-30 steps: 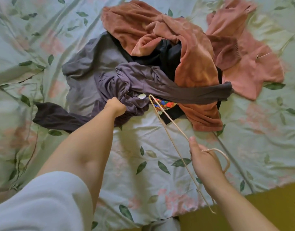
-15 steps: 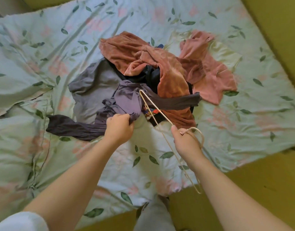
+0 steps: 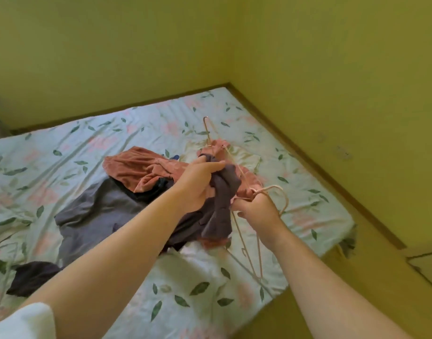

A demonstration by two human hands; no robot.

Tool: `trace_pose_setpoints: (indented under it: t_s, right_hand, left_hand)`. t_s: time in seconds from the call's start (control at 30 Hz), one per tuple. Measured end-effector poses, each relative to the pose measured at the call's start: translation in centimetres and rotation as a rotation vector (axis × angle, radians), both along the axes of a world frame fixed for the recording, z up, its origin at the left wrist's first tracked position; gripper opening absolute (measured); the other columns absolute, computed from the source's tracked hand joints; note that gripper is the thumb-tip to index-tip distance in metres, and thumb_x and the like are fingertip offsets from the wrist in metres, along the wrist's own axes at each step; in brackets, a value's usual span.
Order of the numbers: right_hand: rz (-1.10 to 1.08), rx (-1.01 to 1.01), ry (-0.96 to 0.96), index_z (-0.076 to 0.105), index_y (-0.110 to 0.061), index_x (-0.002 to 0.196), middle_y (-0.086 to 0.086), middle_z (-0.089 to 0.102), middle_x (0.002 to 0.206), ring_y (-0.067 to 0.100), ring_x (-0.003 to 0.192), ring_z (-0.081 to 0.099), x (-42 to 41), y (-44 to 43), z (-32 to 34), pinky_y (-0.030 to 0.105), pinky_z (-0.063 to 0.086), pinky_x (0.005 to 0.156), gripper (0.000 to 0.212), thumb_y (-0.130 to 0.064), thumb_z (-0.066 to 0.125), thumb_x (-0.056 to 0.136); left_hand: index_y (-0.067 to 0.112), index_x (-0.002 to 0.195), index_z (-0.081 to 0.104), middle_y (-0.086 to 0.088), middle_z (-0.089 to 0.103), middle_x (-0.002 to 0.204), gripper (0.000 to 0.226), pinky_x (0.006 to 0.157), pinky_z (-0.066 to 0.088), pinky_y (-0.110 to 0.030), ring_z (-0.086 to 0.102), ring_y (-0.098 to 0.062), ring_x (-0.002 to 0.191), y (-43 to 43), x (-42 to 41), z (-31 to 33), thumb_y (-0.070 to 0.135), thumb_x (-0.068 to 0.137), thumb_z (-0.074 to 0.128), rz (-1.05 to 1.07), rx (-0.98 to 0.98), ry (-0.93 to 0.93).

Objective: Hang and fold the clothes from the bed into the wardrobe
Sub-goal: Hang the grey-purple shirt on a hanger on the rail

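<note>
- purple-grey cloth is bunched in the left hand (image 3: pixel 198 185), whose fingers curl tight round a fold of the top (image 3: pixel 221 206) and hold it lifted off the pile, while the rest trails down onto the bed.
- the right hand (image 3: pixel 257 212) is clenched round a thin pale hanger (image 3: pixel 271 187) just below its hook, right beside the lifted cloth. one arm points up and away, the other down toward the bed edge. a second hanger may sit in the same grip; i cannot tell.
- likely slip: the top is crumpled and no neck opening shows, so the hanger arm could slide into a twisted fold or a sleeve and the top would hang crooked or drop.
- the trailing end lies against a rust-orange garment (image 3: pixel 141 167) and a pink one (image 3: pixel 217 146). a quick lift could drag either along.
- the hanger's lower end sits close to the flowered sheet (image 3: pixel 63 143) and could catch it.
- a flat grey garment (image 3: pixel 100 211) and a dark piece (image 3: pixel 31 277) lie to the left, waiting.
- the wardrobe is not in view.
</note>
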State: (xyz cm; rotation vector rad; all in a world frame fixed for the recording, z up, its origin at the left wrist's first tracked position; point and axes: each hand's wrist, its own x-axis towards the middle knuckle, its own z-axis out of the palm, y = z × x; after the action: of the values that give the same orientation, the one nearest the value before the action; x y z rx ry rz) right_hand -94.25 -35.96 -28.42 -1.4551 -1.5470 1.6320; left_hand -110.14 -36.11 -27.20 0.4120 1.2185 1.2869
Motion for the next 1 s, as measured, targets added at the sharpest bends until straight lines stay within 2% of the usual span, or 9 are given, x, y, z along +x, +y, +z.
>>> trace_pose_setpoints:
  t_s: [0.13,0.3,0.4,0.5,0.53,0.63,0.7,0.83,1.0]
  right_hand:
    - [-0.022,0.183,-0.024,0.072,-0.012,0.098,0.009,0.075,0.093,0.020,0.085,0.071,3.0,0.9,3.2,0.032,0.057,0.071,0.021,-0.002,0.075,0.080]
    - [-0.214,0.293,-0.193,0.046,-0.018,0.087,0.001,0.050,0.082,0.019,0.068,0.046,6.9,3.0,5.4,0.031,0.038,0.062,0.015,-0.005,0.053,0.090]
    - [-0.183,0.338,-0.259,0.044,-0.017,0.090,0.000,0.048,0.086,0.018,0.071,0.044,9.0,3.1,5.8,0.029,0.036,0.060,0.012,-0.008,0.051,0.088]
    - [-0.115,0.364,-0.404,0.041,-0.019,0.077,-0.001,0.046,0.084,0.025,0.078,0.046,11.1,2.8,5.9,0.028,0.036,0.062,0.017,-0.007,0.049,0.086]
    - [-0.108,0.351,-0.426,0.038,-0.021,0.073,-0.001,0.045,0.082,0.026,0.079,0.044,11.9,2.8,5.6,0.026,0.034,0.060,0.023,-0.007,0.048,0.087]
    - [-0.160,0.283,-0.478,0.044,-0.017,0.079,0.004,0.049,0.086,0.025,0.078,0.045,14.8,2.5,4.4,0.029,0.035,0.062,0.015,-0.005,0.048,0.087]
    - [-0.194,0.227,-0.515,0.050,-0.017,0.094,0.006,0.053,0.098,0.025,0.084,0.047,16.7,2.2,3.7,0.030,0.038,0.074,0.012,-0.009,0.048,0.086]
    - [-0.194,0.172,-0.572,0.053,-0.021,0.110,0.006,0.055,0.112,0.025,0.094,0.050,19.6,1.8,3.0,0.031,0.040,0.082,0.027,-0.013,0.050,0.084]
    - [-0.129,0.175,-0.670,0.056,-0.014,0.119,0.008,0.059,0.120,0.032,0.112,0.059,20.9,1.3,3.5,0.039,0.050,0.094,0.035,-0.012,0.052,0.084]
  left_hand:
    - [0.010,0.109,0.049,-0.018,0.053,0.113,0.011,0.092,0.055,-0.044,0.063,-0.032,0.113,1.2,5.2,4.0,0.003,0.101,0.054,-0.025,0.129,-0.062]
    - [0.007,0.098,0.061,-0.011,0.068,0.089,0.016,0.100,0.053,-0.047,0.067,-0.029,0.096,2.7,6.6,5.6,0.019,0.093,0.070,0.086,0.093,-0.171]
    - [0.006,0.102,0.058,-0.013,0.064,0.096,0.015,0.072,0.063,-0.036,0.071,-0.029,0.089,3.5,5.9,4.8,0.010,0.090,0.067,0.328,-0.008,-0.415]
    - [0.000,0.095,0.058,-0.014,0.058,0.086,0.006,0.038,0.051,-0.027,0.062,-0.026,0.074,3.2,6.0,3.5,0.000,0.098,0.053,0.436,-0.109,-0.495]
    - [-0.003,0.101,0.059,-0.017,0.060,0.093,0.007,0.042,0.055,-0.031,0.063,-0.030,0.079,3.1,6.0,2.7,0.000,0.096,0.054,0.449,-0.112,-0.549]
    - [-0.005,0.128,0.055,-0.026,0.063,0.122,0.042,0.097,0.054,-0.052,0.064,-0.044,0.111,3.0,5.7,0.3,0.009,0.089,0.063,0.413,-0.130,-0.627]
    - [-0.004,0.129,0.055,-0.026,0.064,0.121,0.042,0.105,0.048,-0.052,0.064,-0.044,0.112,3.3,5.5,-0.9,0.015,0.093,0.062,0.401,-0.156,-0.634]
    - [-0.002,0.129,0.054,-0.005,0.058,0.081,0.034,0.052,0.057,-0.024,0.059,-0.014,0.059,2.1,7.2,-1.3,0.002,0.095,0.053,0.433,-0.135,-0.629]
    - [-0.002,0.122,0.057,-0.013,0.057,0.106,0.029,0.053,0.056,-0.020,0.063,-0.017,0.089,0.1,11.9,-0.9,-0.011,0.098,0.042,0.253,-0.115,-0.420]
